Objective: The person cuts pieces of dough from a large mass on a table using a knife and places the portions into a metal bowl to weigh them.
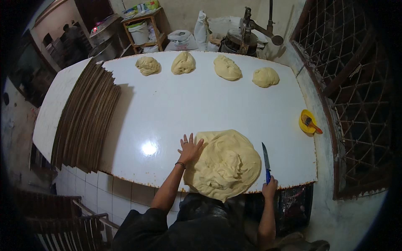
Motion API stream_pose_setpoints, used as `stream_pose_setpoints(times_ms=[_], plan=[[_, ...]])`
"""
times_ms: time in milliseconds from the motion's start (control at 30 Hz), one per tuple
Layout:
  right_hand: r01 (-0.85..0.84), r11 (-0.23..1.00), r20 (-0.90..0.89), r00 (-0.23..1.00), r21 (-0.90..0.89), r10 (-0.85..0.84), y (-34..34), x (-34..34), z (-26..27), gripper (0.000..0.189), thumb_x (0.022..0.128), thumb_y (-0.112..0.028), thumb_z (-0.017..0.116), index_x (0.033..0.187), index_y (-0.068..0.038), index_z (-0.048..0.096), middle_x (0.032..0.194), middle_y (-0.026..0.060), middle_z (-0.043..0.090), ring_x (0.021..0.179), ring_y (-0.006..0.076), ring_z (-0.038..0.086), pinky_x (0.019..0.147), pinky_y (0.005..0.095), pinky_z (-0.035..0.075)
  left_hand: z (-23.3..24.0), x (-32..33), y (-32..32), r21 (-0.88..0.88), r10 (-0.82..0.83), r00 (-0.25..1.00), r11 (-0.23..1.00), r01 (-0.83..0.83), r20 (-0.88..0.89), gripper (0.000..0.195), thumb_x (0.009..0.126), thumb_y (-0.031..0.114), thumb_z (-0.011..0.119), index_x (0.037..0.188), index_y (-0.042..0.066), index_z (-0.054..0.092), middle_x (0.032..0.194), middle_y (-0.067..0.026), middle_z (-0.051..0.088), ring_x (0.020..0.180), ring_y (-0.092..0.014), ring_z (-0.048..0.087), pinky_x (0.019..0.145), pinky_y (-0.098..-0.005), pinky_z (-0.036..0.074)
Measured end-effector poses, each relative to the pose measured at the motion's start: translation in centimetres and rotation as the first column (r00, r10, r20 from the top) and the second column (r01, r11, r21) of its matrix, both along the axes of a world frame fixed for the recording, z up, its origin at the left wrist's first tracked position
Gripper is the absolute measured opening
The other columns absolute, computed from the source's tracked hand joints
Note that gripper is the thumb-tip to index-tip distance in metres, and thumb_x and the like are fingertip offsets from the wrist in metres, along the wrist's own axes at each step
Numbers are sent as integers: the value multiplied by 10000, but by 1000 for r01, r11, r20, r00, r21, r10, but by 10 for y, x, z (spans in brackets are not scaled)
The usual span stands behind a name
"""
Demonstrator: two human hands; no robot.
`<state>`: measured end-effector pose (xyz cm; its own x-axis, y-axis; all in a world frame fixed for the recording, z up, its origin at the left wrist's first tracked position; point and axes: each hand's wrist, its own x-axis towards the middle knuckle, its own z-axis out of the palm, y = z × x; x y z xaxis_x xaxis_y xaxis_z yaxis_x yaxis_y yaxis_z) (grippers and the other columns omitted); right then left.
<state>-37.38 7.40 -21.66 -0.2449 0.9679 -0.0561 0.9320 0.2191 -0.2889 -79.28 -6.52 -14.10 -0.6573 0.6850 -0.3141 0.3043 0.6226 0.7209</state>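
A large mound of pale yellow dough (pixel 224 163) lies at the near edge of the white table, a small tip of it hanging over that edge. My left hand (pixel 190 150) is spread with fingers apart at the dough's left side, beside or lightly touching it. A ring and a dark bracelet are on that hand and wrist. To the right of the dough, my right hand (pixel 270 187) grips the blue handle of a knife (pixel 266 158). Its blade points away from me, apart from the dough. Several smaller dough pieces (pixel 184 63) sit in a row along the far edge.
A stack of thin boards or trays (pixel 86 116) leans across the table's left end. At the right edge, a yellow bowl (pixel 304 120) holds a brush (pixel 311 123). Sacks (pixel 181 40), a small wooden shelf (pixel 154 25) and a metal machine (pixel 243 37) stand beyond the white table (pixel 188 103).
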Motion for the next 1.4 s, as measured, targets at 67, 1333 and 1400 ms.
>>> stream_pose_setpoints(times_ms=[67,1333,1400], plan=[[84,968,-115,987,-235,-113,9,-24,38,435,797,-103,513,1215,-25,421,961,214,512,900,386,522,814,461,438,11,20,-14,-78,104,994,991,-107,-42,1088,692,747,479,1389,-29,169,1454,-254,66,1332,-460,-1,958,-710,72],[-591,509,197,512,-625,836,-140,-228,164,712,858,-126,452,1430,-298,64,748,216,597,716,367,603,666,452,476,-35,64,-167,398,-123,978,916,47,169,420,708,278,627,1064,59,583,931,-178,640,898,-336,602,785,-389,472],[-639,482,206,459,-599,864,-136,-243,144,757,831,-99,486,1430,-292,65,760,220,597,723,367,602,671,450,475,-40,65,-178,422,-113,956,906,-12,269,417,714,257,635,1070,49,580,944,-178,634,907,-334,599,790,-379,469]])
